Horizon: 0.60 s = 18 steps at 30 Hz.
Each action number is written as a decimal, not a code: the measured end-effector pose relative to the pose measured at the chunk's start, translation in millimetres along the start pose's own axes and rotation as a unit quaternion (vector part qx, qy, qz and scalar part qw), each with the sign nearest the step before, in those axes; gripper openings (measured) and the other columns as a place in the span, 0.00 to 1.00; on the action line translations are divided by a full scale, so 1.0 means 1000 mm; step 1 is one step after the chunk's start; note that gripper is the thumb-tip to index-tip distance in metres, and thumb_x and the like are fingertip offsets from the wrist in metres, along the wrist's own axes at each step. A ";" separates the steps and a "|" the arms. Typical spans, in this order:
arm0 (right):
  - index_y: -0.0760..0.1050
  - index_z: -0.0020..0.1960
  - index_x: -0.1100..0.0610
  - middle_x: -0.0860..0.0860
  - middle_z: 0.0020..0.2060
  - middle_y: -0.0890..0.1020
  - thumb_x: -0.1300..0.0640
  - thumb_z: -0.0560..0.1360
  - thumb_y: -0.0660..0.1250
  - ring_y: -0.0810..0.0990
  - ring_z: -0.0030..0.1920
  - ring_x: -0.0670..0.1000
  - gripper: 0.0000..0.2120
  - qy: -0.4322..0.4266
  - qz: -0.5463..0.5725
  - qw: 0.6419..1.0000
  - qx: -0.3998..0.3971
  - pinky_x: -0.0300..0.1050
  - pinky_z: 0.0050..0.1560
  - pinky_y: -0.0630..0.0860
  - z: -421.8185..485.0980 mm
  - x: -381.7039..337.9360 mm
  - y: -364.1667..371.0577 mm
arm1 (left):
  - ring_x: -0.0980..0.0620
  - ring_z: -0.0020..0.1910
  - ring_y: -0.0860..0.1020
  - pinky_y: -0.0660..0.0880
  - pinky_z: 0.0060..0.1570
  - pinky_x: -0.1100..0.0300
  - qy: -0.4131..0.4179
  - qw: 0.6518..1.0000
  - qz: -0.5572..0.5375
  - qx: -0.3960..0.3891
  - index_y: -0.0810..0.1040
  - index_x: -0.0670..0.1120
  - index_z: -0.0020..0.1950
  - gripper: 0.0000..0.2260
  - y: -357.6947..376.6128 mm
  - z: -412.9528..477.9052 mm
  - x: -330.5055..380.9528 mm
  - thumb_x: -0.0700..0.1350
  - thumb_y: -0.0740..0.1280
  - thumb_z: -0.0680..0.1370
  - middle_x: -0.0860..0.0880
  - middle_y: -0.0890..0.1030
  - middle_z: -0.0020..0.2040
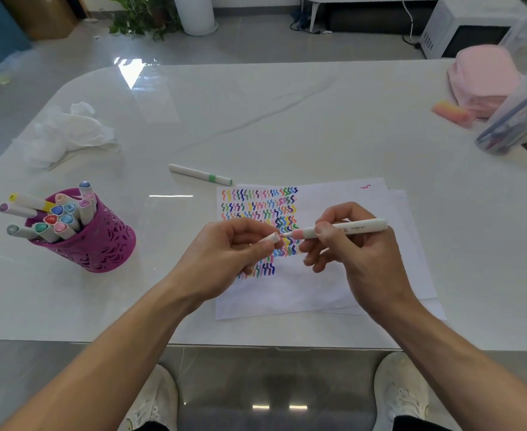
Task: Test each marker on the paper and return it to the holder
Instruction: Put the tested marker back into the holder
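Note:
My right hand (pixel 354 253) grips a white marker (pixel 346 228) with a pink band, its bare tip pointing left. My left hand (pixel 228 250) pinches the marker's white cap (pixel 271 238) just left of that tip; a small gap separates cap and tip. Both hands hover over the white paper (pixel 324 275), which carries rows of coloured squiggles (pixel 257 209). The purple perforated holder (pixel 94 241) stands at the left with several markers in it, caps up.
A white marker with a green band (pixel 200 174) lies on the table behind the paper. Crumpled white tissue (pixel 66 132) sits at the far left. A pink pouch (pixel 483 79), an orange-pink eraser (pixel 452 113) and a clear pen case (pixel 517 116) are at the far right.

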State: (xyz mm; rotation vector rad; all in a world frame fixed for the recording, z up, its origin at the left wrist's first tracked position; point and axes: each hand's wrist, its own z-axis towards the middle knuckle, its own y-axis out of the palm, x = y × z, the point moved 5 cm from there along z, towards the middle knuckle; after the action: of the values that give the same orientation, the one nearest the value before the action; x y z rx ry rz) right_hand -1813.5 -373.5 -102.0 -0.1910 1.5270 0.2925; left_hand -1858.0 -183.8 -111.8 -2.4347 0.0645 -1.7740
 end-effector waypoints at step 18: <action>0.81 0.48 0.65 0.61 0.37 0.86 0.65 0.78 0.70 0.86 0.36 0.60 0.02 0.042 0.019 0.999 -0.016 0.47 0.39 0.83 -0.002 0.006 0.005 | 0.46 0.37 0.83 0.81 0.41 0.53 0.051 0.998 0.045 -0.005 0.85 0.44 0.53 0.06 0.002 -0.003 0.002 0.43 0.71 0.78 0.43 0.85 0.40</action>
State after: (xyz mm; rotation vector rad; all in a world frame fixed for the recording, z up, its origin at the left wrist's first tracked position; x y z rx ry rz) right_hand -1816.9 -369.2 -108.2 -0.2017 1.6116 0.3439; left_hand -1860.3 -185.9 -108.7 -2.3066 0.1904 -1.8622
